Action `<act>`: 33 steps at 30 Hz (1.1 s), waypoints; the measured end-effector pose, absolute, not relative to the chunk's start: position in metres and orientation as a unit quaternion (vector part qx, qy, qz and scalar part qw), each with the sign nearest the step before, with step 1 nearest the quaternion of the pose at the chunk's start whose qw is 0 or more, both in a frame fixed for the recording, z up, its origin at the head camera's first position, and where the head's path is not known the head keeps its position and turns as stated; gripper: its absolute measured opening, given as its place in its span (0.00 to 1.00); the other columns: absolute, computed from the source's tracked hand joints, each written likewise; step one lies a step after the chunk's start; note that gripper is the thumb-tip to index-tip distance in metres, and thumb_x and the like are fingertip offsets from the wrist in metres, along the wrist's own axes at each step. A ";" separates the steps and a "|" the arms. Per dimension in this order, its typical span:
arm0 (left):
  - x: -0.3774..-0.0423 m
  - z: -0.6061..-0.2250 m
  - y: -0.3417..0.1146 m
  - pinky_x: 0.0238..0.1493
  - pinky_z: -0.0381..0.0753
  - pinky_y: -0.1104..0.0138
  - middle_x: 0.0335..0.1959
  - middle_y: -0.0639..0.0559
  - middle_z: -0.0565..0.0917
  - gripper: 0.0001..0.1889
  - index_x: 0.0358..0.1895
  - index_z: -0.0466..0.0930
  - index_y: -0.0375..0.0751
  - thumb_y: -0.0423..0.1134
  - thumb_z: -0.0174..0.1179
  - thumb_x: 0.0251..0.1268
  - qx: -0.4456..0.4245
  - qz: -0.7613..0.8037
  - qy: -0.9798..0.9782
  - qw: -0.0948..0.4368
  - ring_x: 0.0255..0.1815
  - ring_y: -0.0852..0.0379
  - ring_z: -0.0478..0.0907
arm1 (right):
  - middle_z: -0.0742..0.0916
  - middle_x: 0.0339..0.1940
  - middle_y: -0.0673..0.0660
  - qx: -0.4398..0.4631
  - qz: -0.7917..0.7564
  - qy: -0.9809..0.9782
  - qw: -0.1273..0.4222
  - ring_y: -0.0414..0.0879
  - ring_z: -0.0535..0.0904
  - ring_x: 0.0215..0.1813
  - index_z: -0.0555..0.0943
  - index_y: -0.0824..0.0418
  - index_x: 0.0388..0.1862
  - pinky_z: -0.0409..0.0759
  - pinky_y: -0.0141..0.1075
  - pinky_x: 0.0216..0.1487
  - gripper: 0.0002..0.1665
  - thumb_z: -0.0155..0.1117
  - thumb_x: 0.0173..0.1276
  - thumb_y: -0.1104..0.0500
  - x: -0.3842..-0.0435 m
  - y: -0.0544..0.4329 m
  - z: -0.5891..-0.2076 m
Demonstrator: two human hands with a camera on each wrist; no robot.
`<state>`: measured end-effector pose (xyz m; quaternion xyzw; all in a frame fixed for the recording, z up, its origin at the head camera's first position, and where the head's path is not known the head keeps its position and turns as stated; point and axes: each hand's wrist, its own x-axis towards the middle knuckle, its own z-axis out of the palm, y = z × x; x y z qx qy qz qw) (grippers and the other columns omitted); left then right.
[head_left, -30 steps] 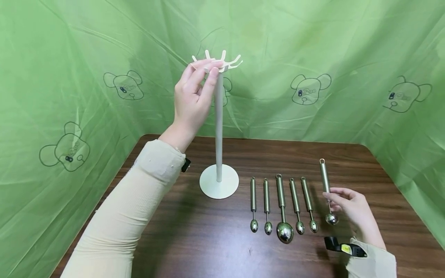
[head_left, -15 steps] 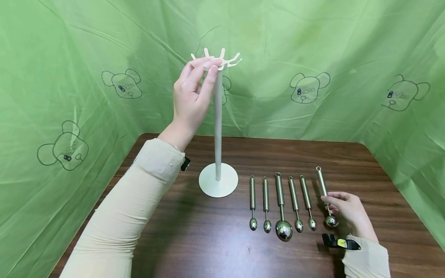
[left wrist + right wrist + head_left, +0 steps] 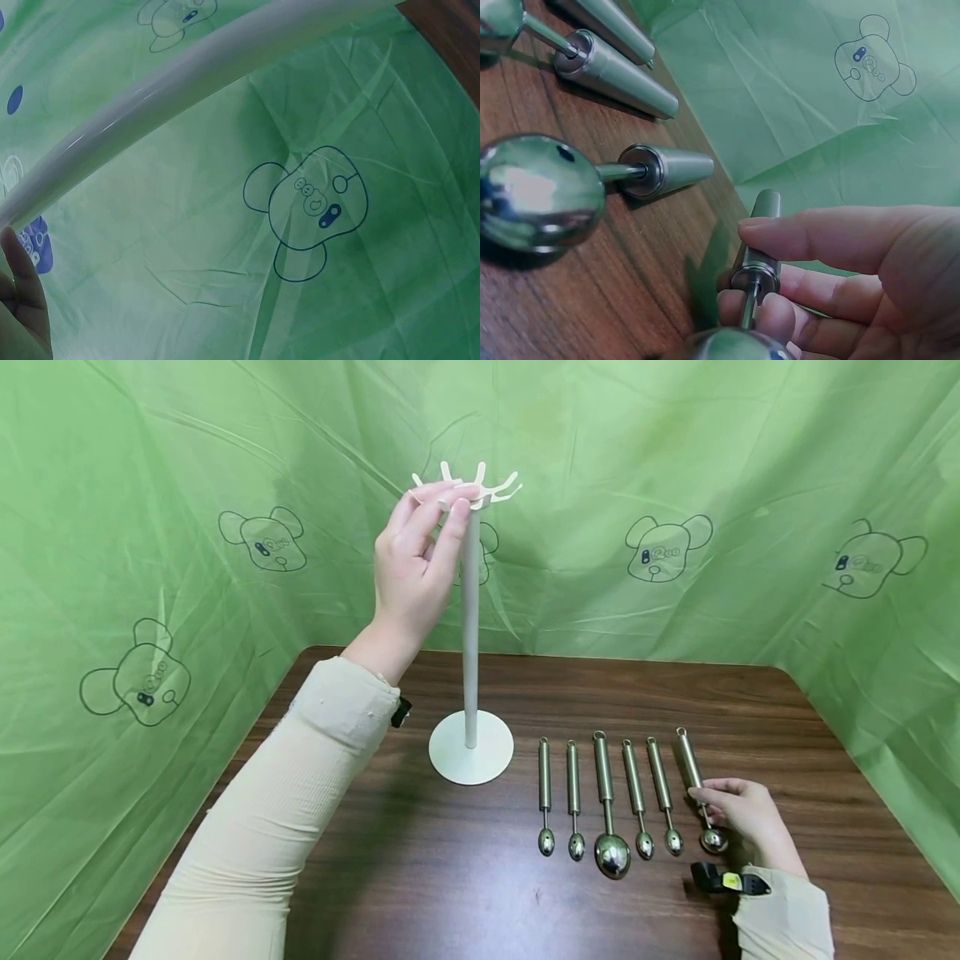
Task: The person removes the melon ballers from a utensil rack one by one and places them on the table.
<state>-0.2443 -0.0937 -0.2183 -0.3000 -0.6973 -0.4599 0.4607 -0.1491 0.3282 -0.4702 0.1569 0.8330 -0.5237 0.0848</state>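
Note:
My left hand (image 3: 412, 556) pinches the hooked top of a white stand (image 3: 471, 627), whose round base rests on the table. In the left wrist view, only part of that hand (image 3: 26, 292) shows beside the pole (image 3: 150, 105). My right hand (image 3: 746, 818) holds a metal melon baller (image 3: 688, 760) by the lower handle, thumb on one side and fingers on the other. Its round bowl (image 3: 713, 841) points toward me; I cannot tell whether it touches the table. To its left lie several more metal scoops, the closest being a small melon baller (image 3: 660, 777).
One larger scoop (image 3: 604, 777) lies amid the row, all handles pointing away from me. Green cloth (image 3: 562, 585) with bear drawings hangs behind and at both sides of the brown wooden table (image 3: 420, 877).
My right hand has lowered the melon baller toward the table and shifted it slightly left, beside the row. The left hand stays on the stand's top.

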 end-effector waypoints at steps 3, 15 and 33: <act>-0.244 -0.218 -0.093 0.26 0.67 0.75 0.54 0.45 0.84 0.14 0.51 0.87 0.42 0.41 0.53 0.76 -0.300 -0.459 -0.699 0.459 0.35 0.56 0.72 | 0.84 0.20 0.46 0.156 -0.515 0.838 0.087 0.36 0.79 0.22 0.75 0.80 0.52 0.82 0.31 0.27 0.24 0.65 0.69 0.59 -0.149 0.329 -0.471; -0.244 -0.218 -0.092 0.26 0.67 0.75 0.53 0.45 0.84 0.14 0.50 0.87 0.41 0.41 0.53 0.76 -0.297 -0.457 -0.701 0.461 0.34 0.55 0.71 | 0.83 0.20 0.45 0.166 -0.511 0.839 0.091 0.37 0.79 0.23 0.77 0.78 0.50 0.82 0.31 0.27 0.23 0.67 0.67 0.58 -0.152 0.331 -0.475; -0.244 -0.219 -0.093 0.25 0.67 0.75 0.53 0.44 0.84 0.13 0.50 0.87 0.41 0.41 0.54 0.75 -0.294 -0.456 -0.699 0.465 0.33 0.55 0.72 | 0.83 0.22 0.46 0.166 -0.468 0.862 0.096 0.38 0.80 0.26 0.78 0.79 0.49 0.83 0.32 0.29 0.25 0.66 0.66 0.56 -0.155 0.323 -0.471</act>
